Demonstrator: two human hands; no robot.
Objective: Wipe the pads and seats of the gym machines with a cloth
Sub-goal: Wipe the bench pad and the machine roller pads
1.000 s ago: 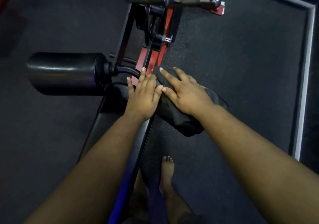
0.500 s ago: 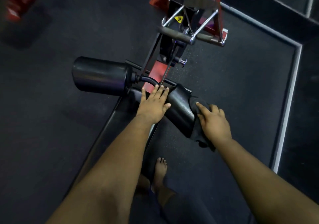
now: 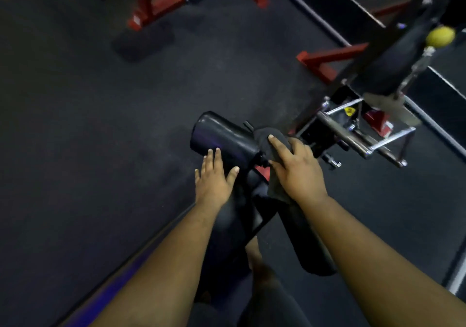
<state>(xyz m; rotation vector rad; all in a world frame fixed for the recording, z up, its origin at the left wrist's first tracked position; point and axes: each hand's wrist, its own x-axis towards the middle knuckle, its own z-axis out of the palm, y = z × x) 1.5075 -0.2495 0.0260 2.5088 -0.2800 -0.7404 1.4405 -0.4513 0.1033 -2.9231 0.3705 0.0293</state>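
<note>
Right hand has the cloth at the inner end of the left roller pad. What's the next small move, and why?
Probably sweep the cloth outward along the left roller pad. The right hand grips it at the pad's inner end, and the left hand rests flat on the pad, steadying it.

Head view, steeply downward, close above forearms

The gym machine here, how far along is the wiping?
Nothing shows as finished; no pad looks visibly wiped. In hand: the right hand holds the dark cloth at the inner end of the left roller pad, with the left hand flat against it. Probably left: the right roller pad and seat.
</note>
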